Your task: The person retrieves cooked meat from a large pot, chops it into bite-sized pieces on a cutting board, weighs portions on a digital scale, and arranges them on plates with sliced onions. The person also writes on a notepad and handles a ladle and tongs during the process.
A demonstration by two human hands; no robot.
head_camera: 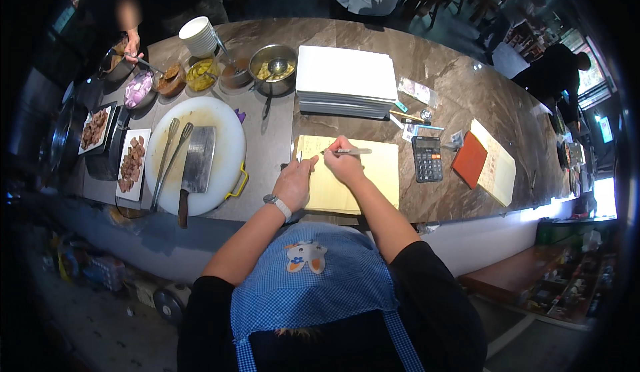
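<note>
A pad of yellow paper (370, 192) lies on the counter in front of me, with handwriting near its upper left. My right hand (343, 162) grips a pen (355, 151), its tip close to the written lines. On the pad's left edge rests my left hand (295, 179), with a finger reaching toward the pen tip. A thin item shows beside those fingers; whether they hold it is unclear. Right of the pad lies a black calculator (428, 159). Farther right, a red-brown cover (470, 159) overlaps a written paper pad (495, 167).
A cleaver (199, 159) and tongs (175, 154) lie on a round cutting board (227, 122). Near them are plates of meat pieces (131, 164), bowls of toppings (201, 74) and a metal pot (272, 69). White sheets (347, 74) stand stacked behind the pad. Another person's hand (132, 47) holds a spoon.
</note>
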